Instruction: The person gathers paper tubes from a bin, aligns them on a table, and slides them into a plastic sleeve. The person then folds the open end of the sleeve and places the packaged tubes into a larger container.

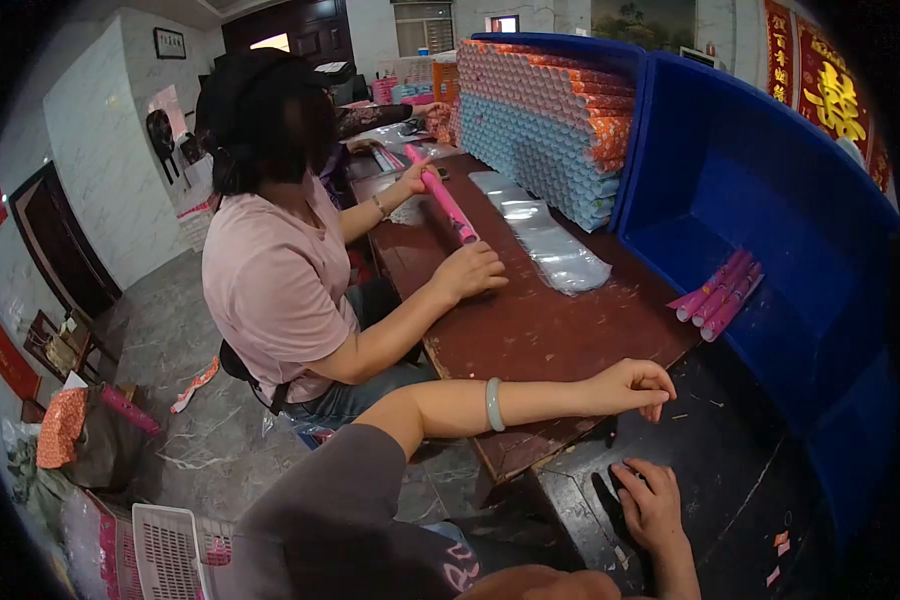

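My left hand (635, 388), with a pale bracelet (494, 404) on its wrist, hovers around the corner of the brown table (530, 375). Its fingers are loosely bent and nothing shows between them. Lower down, my right hand (655, 500) rests at the black tabletop (730, 460), fingers slightly apart and holding nothing. Several pink tubes (720, 298) lie in a bundle at the edge of the blue bin (760, 190), beyond my left hand. Clear plastic sleeves (560, 245) lie flat on the brown table.
At the left, a seated co-worker (280, 260) holds a long pink tube (448, 205) over the table. Orange and light-blue rolls (540, 130) are stacked behind the sleeves. A white basket (168, 555) stands at lower left. Small pink scraps (781, 545) lie at lower right.
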